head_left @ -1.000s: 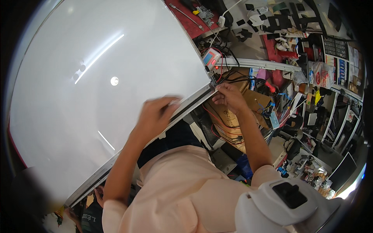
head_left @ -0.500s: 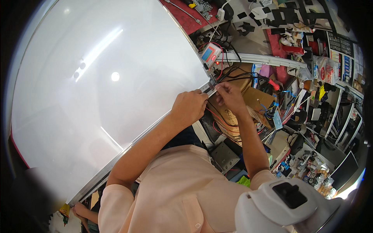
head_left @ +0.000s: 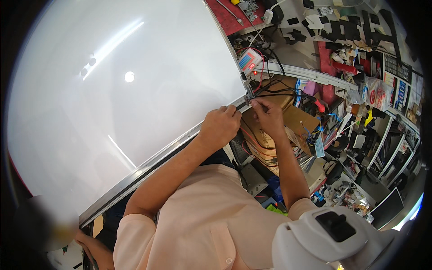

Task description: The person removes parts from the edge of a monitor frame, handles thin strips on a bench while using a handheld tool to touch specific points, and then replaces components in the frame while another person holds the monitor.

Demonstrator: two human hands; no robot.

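Note:
A large, glossy white panel with a metal edge frame lies before me, filling the left and middle of the view. My left hand is closed over the frame's near edge, close to the right corner, its fingertips curled out of sight. Just beyond the corner, my right hand holds thumb and finger together in a pinch beside a small metal fitting. Whatever lies between those fingers is hidden. Dark cables run past the corner near the right fingertips.
A small white device with a lit red display stands by the panel's right edge. Under my right hand are an open cardboard box and red wires. Cluttered shelves fill the far right. Another person's arm shows at lower left.
The whole view has shifted slightly, so the panel sits a little differently in the picture. Both hands stay at the same corner, with the right fingers slightly more drawn together.

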